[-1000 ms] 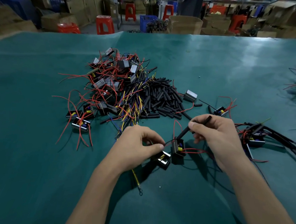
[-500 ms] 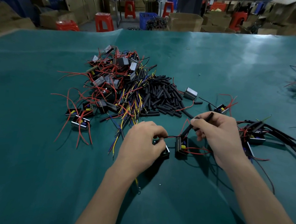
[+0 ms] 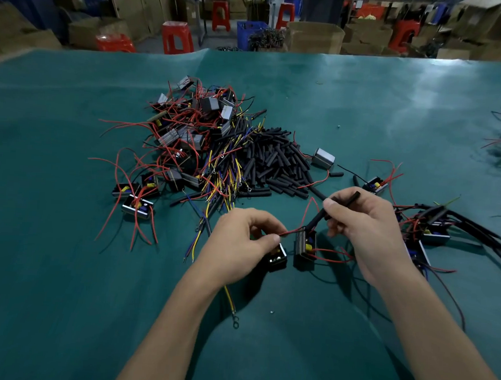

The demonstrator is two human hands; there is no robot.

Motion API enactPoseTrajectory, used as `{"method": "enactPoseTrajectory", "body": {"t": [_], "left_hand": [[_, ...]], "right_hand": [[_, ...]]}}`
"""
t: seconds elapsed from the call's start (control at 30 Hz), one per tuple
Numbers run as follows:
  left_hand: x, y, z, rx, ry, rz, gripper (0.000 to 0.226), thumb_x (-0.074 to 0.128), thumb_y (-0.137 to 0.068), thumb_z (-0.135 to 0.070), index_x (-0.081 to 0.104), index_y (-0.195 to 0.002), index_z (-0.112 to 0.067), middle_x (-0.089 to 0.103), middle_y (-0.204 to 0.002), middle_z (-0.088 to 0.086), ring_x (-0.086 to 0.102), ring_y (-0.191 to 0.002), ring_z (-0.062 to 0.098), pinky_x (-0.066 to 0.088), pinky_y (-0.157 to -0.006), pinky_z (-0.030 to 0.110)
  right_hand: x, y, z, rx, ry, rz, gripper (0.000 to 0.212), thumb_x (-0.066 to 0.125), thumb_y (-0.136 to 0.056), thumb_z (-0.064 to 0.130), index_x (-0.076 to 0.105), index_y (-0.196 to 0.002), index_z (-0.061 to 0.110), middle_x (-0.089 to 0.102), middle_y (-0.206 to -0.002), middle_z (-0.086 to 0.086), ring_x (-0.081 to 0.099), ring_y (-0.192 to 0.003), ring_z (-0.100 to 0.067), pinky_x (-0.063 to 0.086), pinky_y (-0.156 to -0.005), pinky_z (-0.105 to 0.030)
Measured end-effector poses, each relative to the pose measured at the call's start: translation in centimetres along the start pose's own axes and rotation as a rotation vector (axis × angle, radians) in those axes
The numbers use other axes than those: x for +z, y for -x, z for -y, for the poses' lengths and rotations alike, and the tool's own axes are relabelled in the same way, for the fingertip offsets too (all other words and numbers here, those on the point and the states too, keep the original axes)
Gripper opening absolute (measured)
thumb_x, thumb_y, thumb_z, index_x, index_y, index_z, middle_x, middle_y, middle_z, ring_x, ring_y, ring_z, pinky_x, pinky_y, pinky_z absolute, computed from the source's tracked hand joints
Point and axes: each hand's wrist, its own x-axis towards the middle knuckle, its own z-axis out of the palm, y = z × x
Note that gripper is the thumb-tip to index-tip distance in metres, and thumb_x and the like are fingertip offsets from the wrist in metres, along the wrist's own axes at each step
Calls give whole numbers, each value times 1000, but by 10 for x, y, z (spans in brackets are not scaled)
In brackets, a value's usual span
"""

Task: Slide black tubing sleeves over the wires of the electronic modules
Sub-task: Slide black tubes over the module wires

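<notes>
Two bare forearms reach forward over a dark green table covering (image 3: 58,295). The left hand (image 3: 239,245) has its fingers curled, thumb and forefinger pinching a thin red wire (image 3: 289,231) while a small black box-shaped electronic module (image 3: 277,258) sits under its fingertips. Just to the right stands a second black module with yellow parts inside (image 3: 305,248), joined to that red wire. The right hand (image 3: 365,224) pinches a black tubing sleeve (image 3: 335,206) between thumb and fingers; the sleeve slants from above the hand down to the top of the second module. A yellow wire with a ring terminal (image 3: 231,302) trails toward the viewer from below the left wrist.

Right of the right hand lies a cluster of modules with long black sleeved wires (image 3: 460,226). Farther off, a heap of loose short black tubing sleeves (image 3: 274,165) rests beside a tangled pile of modules with red, yellow and blue wires (image 3: 187,138). Beyond the table edge stand red plastic stools (image 3: 177,37), cardboard boxes (image 3: 314,37) and a blue crate (image 3: 249,34).
</notes>
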Motion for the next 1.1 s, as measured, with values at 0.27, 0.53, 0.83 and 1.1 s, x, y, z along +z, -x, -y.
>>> {"method": "enactPoseTrajectory", "body": {"t": [0.27, 0.53, 0.83, 1.1], "left_hand": [[6, -4, 1, -118, 240, -57, 14, 69, -90, -11, 65, -78, -18, 61, -64, -12, 48, -53, 1, 37, -54, 15], [10, -3, 3, 7, 282, 15, 4, 79, -86, -13, 75, -85, -15, 67, -70, -7, 56, -65, 8, 46, -66, 23], [24, -5, 3, 16, 145, -54, 9, 73, -86, -13, 73, -78, -18, 60, -59, -14, 49, -54, 6, 41, -57, 24], [28, -7, 7, 26, -3, -126, 11, 71, -87, -18, 71, -76, -17, 54, -53, -15, 43, -47, 1, 31, -50, 14]], "right_hand": [[3, 2, -1, 5, 11, -38, 26, 68, -93, -2, 61, -72, 12, 60, -60, 6, 53, -54, -10, 48, -51, -23], [7, 5, 4, 90, -160, -32, 23, 67, -92, -2, 62, -73, 9, 61, -61, 1, 58, -56, -14, 54, -51, -25], [8, 7, 3, 24, -81, 14, 19, 72, -87, -5, 63, -74, 6, 61, -64, -6, 58, -57, -16, 56, -54, -28], [5, 8, 1, 13, 114, 95, 13, 77, -81, -8, 65, -78, -2, 67, -70, -20, 64, -57, -22, 56, -57, -26]]}}
